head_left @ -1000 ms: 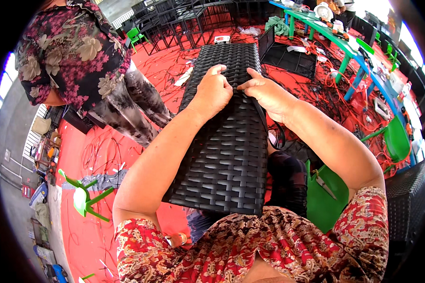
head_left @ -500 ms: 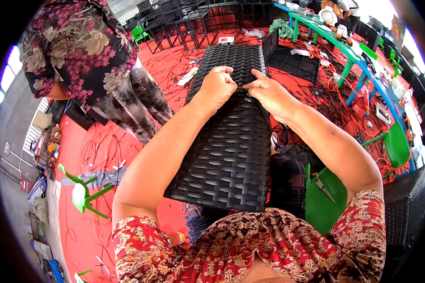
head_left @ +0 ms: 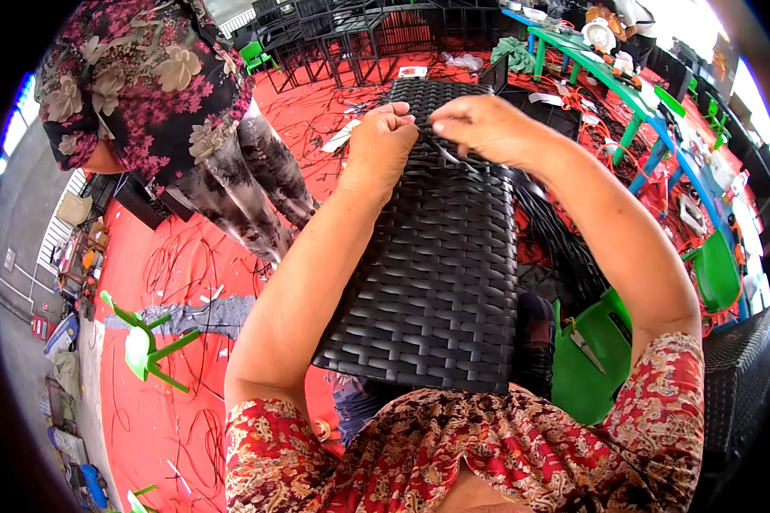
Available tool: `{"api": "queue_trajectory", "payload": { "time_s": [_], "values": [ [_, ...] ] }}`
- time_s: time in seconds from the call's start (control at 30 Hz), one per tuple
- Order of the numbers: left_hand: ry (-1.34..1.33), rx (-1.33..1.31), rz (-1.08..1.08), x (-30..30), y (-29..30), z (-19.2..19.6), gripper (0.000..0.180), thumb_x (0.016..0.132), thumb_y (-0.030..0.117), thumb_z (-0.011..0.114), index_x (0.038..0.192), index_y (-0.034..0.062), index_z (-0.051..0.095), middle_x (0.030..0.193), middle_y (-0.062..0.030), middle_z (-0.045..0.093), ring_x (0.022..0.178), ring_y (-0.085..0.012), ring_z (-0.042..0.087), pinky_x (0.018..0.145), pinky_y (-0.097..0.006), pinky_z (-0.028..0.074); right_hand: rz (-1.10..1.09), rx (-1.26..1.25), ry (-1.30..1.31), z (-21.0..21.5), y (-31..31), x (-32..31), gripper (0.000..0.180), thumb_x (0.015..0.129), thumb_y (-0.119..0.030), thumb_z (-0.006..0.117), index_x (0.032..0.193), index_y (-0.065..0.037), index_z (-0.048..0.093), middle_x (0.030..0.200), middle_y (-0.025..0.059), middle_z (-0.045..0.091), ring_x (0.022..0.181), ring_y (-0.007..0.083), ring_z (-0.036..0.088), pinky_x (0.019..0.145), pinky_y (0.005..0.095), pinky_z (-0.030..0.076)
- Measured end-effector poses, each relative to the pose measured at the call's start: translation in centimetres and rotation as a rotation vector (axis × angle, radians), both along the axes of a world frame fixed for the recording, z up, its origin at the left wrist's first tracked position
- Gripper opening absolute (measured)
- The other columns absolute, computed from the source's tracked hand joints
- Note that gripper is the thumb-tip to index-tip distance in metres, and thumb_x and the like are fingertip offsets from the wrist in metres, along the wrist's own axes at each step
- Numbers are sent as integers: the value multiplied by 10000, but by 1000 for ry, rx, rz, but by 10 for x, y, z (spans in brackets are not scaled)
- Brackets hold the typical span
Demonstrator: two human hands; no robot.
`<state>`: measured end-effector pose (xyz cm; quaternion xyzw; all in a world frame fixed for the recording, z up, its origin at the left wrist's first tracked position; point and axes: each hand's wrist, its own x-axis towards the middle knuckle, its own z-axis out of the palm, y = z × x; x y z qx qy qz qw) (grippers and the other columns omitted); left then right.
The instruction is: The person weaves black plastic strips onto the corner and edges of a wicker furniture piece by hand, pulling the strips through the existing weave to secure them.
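Note:
A long black woven wicker panel (head_left: 428,291) lies across my lap and stretches away from me. Over its far part, my left hand (head_left: 383,141) is closed in a pinch near the left edge; whatever sits between the fingertips is hidden. Just to its right, my right hand (head_left: 488,128) has bent fingers closed on a raised black strip (head_left: 447,156), and it is slightly blurred. The fingertips of the two hands are a small gap apart. Beside the panel's right edge hangs a bundle of loose black strips (head_left: 565,244).
A green chair (head_left: 577,385) at my right holds a pointed metal cutting tool (head_left: 587,349). Another person (head_left: 158,94) in a flowered top stands at the left. A small green stool (head_left: 141,349) stands on red flooring strewn with strips. A long cluttered table (head_left: 607,77) runs along the right.
My right hand has lifted and moved away from the left. The panel has shifted right and turned slightly, and the bundle of strips now shows beside it.

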<state>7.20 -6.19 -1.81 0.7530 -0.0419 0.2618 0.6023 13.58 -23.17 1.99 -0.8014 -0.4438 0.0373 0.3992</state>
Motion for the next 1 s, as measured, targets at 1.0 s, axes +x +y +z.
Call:
{"api": "queue_trajectory", "payload": {
  "time_s": [1.0],
  "values": [
    [136, 1183, 216, -30, 13, -8, 134, 791, 134, 553, 785, 64, 667, 844, -143, 627, 884, -329, 573, 781, -421, 469, 125, 178, 425, -32, 22, -13, 126, 912, -157, 544, 909, -40, 591, 750, 22, 602, 597, 72, 531, 486, 197, 396]
  ]
}}
